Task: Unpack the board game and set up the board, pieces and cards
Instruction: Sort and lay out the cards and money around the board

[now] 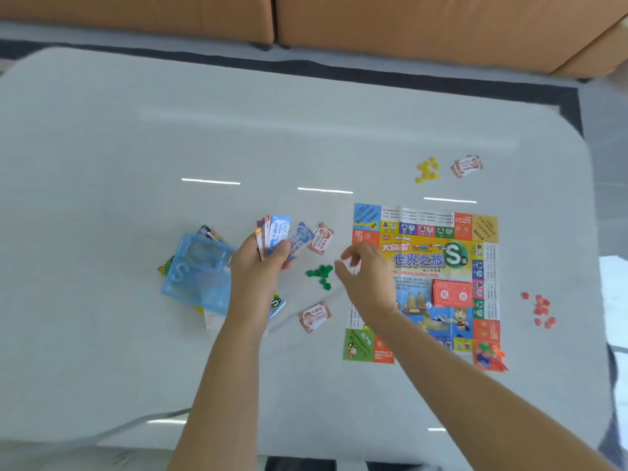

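Note:
The colourful paper board (441,253) lies flat at the right of the white table, with a red card deck (452,294) on it. My left hand (261,270) is shut on a fanned stack of play-money notes (277,232), held above the table left of the board. My right hand (367,277) hovers over the board's left edge, fingers curled apart, with nothing visible in it. Just right of the fan, a blue note (300,241) overlaps a brown note (321,237). Green pieces (321,273) lie between my hands.
A clear blue plastic box (195,270) sits left of my left hand. Another brown note (314,316) lies below the green pieces. Yellow pieces (428,169) and a note pile (467,166) lie beyond the board, red pieces (542,309) to its right. Orange sofa (407,25) behind the table.

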Demonstrator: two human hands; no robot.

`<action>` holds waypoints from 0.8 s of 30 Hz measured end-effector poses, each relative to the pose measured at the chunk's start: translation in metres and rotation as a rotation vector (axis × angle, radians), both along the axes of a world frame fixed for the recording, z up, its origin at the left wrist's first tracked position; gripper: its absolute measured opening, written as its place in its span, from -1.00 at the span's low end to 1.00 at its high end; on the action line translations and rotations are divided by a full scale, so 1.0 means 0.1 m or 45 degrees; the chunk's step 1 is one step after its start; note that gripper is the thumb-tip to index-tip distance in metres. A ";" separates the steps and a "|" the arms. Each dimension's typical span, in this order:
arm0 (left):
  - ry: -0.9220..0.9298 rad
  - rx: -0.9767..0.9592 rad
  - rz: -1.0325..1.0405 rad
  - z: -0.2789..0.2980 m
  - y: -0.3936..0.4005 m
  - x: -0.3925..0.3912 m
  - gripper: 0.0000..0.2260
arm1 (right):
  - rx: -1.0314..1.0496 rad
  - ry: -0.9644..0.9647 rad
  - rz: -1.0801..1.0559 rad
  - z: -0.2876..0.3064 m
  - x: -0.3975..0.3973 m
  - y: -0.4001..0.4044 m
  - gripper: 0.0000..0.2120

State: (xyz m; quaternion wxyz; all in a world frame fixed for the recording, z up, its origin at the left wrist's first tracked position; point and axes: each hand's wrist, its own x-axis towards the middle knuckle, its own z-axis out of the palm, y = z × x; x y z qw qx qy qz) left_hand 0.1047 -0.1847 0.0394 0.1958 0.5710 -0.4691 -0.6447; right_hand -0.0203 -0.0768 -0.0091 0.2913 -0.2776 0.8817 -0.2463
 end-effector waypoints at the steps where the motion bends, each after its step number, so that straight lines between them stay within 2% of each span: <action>1: -0.012 0.017 -0.001 -0.03 0.04 0.02 -0.87 | 0.091 -0.032 0.006 0.00 0.12 0.16 -0.87; 4: -0.037 0.061 -0.003 -0.11 0.14 0.07 -0.88 | 0.360 -0.109 -0.010 -0.12 0.52 0.52 -0.62; 6: -0.042 0.080 -0.006 -0.14 0.20 0.07 -0.92 | 0.391 -0.104 -0.069 -0.21 0.77 0.59 -0.53; 9: 0.007 0.063 -0.033 -0.14 0.25 0.04 -0.91 | 0.376 -0.004 -0.150 -0.26 0.99 0.52 -0.54; 14: 0.029 0.025 -0.127 -0.16 0.28 0.10 -0.87 | 0.384 0.026 -0.258 -0.32 1.05 0.40 -0.54; 19: -0.011 0.004 -0.184 -0.17 0.30 0.25 -0.90 | 0.216 0.033 -0.417 -0.33 1.05 0.32 -0.47; 24: -0.035 0.008 -0.207 -0.18 0.29 0.38 -0.91 | 0.347 0.125 -0.290 -0.35 1.03 0.27 -0.66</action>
